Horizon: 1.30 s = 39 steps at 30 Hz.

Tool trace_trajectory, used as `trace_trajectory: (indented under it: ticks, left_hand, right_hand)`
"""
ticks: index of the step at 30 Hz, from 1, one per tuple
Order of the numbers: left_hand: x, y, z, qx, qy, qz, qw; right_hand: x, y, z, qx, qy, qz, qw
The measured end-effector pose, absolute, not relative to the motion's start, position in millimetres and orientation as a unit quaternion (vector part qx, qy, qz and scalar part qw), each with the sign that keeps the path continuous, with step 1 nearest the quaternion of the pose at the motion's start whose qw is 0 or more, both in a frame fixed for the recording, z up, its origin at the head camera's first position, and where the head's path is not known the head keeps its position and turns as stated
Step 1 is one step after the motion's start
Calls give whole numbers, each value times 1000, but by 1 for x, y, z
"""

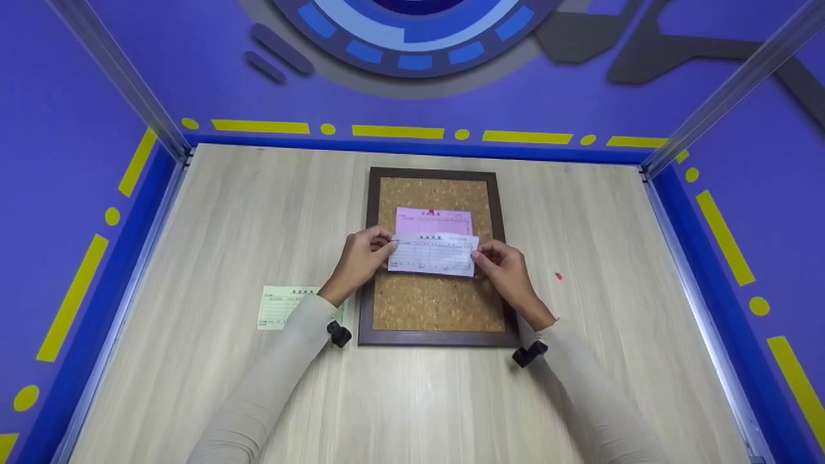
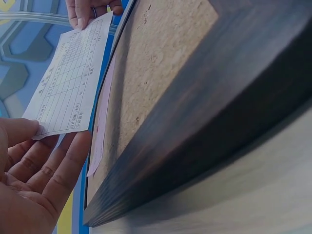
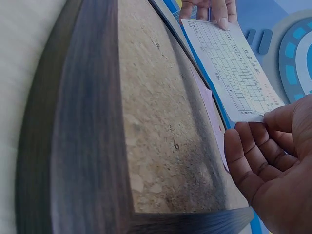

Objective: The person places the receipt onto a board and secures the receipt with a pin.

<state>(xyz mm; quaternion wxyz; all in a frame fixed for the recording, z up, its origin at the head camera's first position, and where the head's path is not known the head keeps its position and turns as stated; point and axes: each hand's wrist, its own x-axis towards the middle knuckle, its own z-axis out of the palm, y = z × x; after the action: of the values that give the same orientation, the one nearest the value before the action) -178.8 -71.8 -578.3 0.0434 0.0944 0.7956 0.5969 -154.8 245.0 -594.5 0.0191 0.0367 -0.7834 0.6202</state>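
White slip (image 1: pixel 433 256), one: ends pinched by my left hand (image 1: pixel 365 258) and right hand (image 1: pixel 509 270), long axis crosswise above corkboard (image 1: pixel 438 306).

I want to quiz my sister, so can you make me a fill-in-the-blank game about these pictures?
1. The held form, pinched by the left hand and right hand, is ____.
2. A ____ pushpin is at the top of the pink form.
3. In the head view, a pale green form lies on the table, to the ____ of the corkboard.

Missing words: white; red; left.
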Motion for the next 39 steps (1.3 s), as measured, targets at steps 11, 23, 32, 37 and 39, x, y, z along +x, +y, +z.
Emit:
trace_trajectory:
  ticks: [11, 23, 32, 37, 39]
  left_hand:
    - [-178, -69, -586, 84, 803, 589, 42]
    - [-181, -66, -592, 69, 825, 561, 5]
    - [-183, -67, -591, 55, 805, 591, 7]
    - [-182, -66, -592, 54, 799, 598, 16]
    - [-183, -65, -593, 53, 799, 598, 18]
  right_hand:
    - [-155, 246, -597, 17, -794, 607, 13]
    - [-155, 246, -600, 11, -796, 604, -18]
    - [-150, 246, -600, -4, -809, 585, -51]
    - [-148, 247, -599, -12, -802, 595, -53]
    - [-146, 247, -597, -21, -798, 600, -55]
